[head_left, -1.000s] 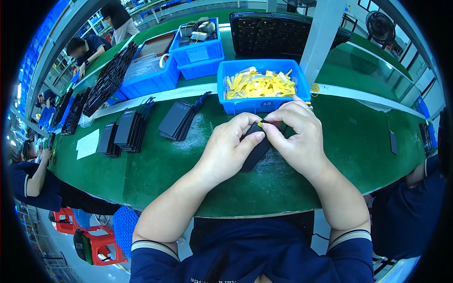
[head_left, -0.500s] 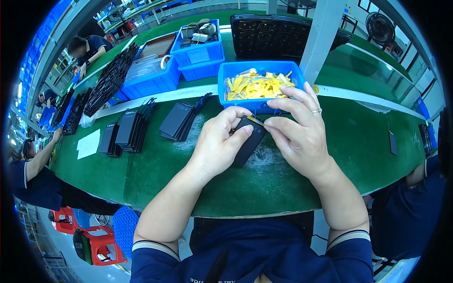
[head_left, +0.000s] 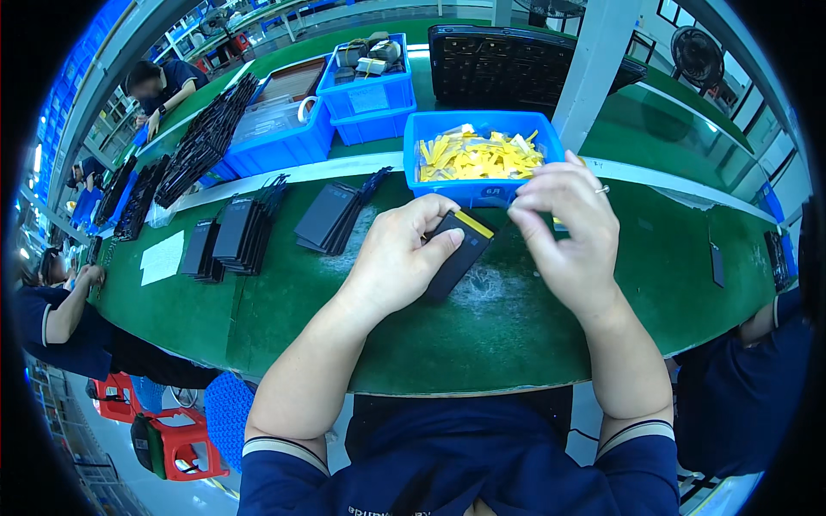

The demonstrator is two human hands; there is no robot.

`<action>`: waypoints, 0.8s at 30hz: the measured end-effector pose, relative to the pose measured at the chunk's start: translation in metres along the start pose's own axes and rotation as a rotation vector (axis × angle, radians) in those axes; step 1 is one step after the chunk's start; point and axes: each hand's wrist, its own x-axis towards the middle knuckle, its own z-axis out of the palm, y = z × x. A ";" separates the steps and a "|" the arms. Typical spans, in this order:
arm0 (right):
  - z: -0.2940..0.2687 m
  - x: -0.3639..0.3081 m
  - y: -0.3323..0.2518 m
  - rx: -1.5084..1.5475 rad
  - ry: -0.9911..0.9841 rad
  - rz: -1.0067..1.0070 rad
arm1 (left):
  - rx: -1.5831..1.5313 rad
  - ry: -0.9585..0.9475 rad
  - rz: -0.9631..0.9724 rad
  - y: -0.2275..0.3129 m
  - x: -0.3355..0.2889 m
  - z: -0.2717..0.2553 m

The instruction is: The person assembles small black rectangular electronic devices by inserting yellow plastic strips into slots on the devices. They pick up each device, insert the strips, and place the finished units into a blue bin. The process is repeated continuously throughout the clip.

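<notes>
A flat black battery pack [head_left: 462,262] is tilted in my left hand [head_left: 396,258], whose thumb presses on its face. Across the pack's upper end lies a yellow strip [head_left: 475,224]. My right hand [head_left: 575,228] is just to the right of the pack and apart from it, with thumb and fingertips pinched together. What the pinch holds, if anything, is too small to make out. Beyond both hands stands a blue bin [head_left: 447,191] full of yellow strips [head_left: 477,156]. To the left are stacks of similar black packs [head_left: 327,219] with dark leads at their far ends.
White paper [head_left: 162,260] lies at the left of the green table [head_left: 413,361]. Blue crates [head_left: 284,146] stand behind, beside piled black trays [head_left: 202,138]. A grey post [head_left: 594,77] rises behind the bin. Co-workers sit at left and right; one black pack [head_left: 716,265] lies far right.
My right hand has drawn away from the pack to the right and its fingers have closed together. The yellow strip on the pack's end is now uncovered. My left hand keeps its hold.
</notes>
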 end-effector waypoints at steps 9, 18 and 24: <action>0.007 -0.008 -0.017 -0.006 -0.083 -0.065 | -0.201 0.029 0.132 -0.001 -0.002 0.007; 0.002 -0.002 -0.021 -0.013 -0.009 -0.131 | -0.166 0.136 0.224 0.002 -0.005 0.014; 0.008 -0.009 -0.016 -0.090 0.051 -0.183 | -0.312 0.138 0.138 0.004 -0.008 0.020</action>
